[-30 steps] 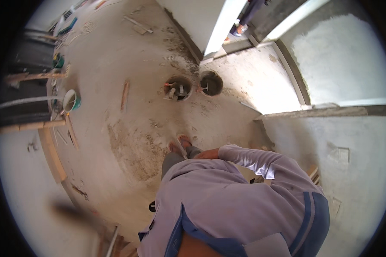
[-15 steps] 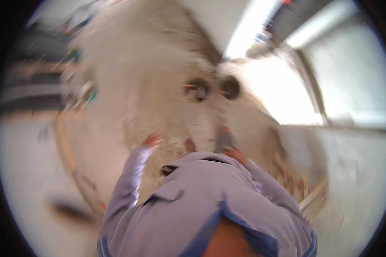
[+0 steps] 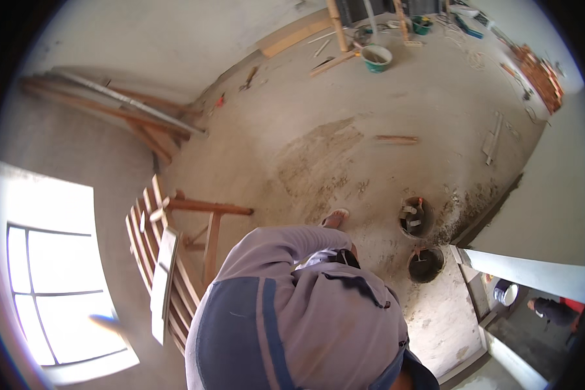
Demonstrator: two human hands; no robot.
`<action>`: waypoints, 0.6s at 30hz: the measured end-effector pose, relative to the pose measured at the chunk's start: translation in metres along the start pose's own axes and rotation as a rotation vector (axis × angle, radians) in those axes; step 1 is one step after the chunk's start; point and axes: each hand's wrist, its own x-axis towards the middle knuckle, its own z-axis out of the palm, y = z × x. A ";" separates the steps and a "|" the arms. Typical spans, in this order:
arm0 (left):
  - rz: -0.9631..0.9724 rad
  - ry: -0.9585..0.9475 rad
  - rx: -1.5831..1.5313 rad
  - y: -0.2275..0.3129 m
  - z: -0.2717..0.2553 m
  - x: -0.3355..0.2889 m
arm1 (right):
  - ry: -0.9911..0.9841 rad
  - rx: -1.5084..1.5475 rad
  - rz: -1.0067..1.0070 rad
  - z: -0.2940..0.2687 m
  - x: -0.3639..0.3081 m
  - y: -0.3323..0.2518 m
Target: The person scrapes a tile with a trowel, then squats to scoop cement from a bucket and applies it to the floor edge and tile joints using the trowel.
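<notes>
A wooden trestle [image 3: 208, 206] stands left. The left hand [image 3: 353, 249] barely shows past its sleeve [image 3: 292, 240]; how either hand's fingers are set, I cannot tell. At right, a far tub [image 3: 429, 209] with tools [image 3: 409, 210] and a near tub [image 3: 429, 272] sit on the floor [image 3: 344, 162].

Shirt [image 3: 344, 305]: pale lilac-grey, with a blue shoulder panel [image 3: 231, 325] and a separate blue stripe running beside it
Floor [image 3: 260, 156]: dusty beige-grey, blotched darker brown near the centre
Bucket [image 3: 376, 67], upper centre: green outside, whitish rim
Stack of bricks [image 3: 541, 75], upper right: orange-red
Slats [image 3: 188, 286], left of centre: reddish brown
Board [image 3: 163, 283] by the slats: off-white
Window [image 3: 58, 266], lower left: glaring white, dark grid
</notes>
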 end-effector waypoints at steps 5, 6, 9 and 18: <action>0.020 0.128 -0.007 0.022 0.047 0.015 | -0.037 -0.011 0.016 -0.037 -0.015 0.049; 0.017 0.245 -0.010 0.030 0.055 0.016 | -0.040 -0.007 0.016 -0.041 -0.017 0.055; 0.057 0.672 -0.185 0.057 0.079 0.017 | -0.050 0.003 0.020 -0.050 -0.023 0.068; 0.162 0.617 -0.236 0.080 0.093 0.024 | -0.089 0.011 0.058 -0.065 -0.030 0.077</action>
